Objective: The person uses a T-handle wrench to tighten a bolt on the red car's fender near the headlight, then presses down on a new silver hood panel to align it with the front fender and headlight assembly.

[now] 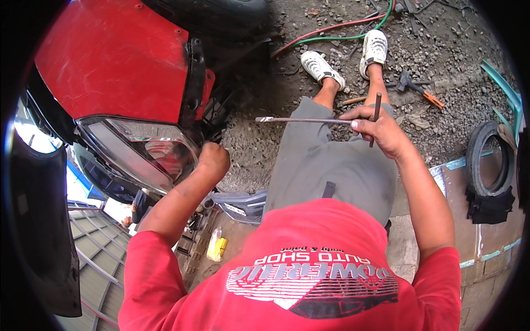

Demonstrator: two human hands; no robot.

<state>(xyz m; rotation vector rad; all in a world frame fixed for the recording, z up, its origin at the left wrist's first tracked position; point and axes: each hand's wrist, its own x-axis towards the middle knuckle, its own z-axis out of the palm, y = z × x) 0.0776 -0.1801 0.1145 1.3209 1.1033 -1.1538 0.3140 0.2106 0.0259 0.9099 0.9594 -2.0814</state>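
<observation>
My right hand [381, 130] is closed round a T-handled metal rod [309, 120]. Its long thin shaft points left across my grey shorts towards the car, ending in a pale, flattened tip. The short dark crossbar [377, 107] stands across my fingers. My left hand [214, 160] is curled into a fist beside the inner edge of a car headlight [149, 149]. The fingertips are turned away, so what they grip, if anything, is hidden. Above the headlight lies a scuffed red body panel [118, 60], bordered by a black bracket [193, 77].
A hammer [406, 81] and an orange-handled tool [433, 99] lie on the gravel beyond my feet. Red and green hoses [337, 38] cross the ground. At the right are a tyre-like black ring [488, 160] and teal trim [508, 94]. A black panel [44, 220] stands at the left.
</observation>
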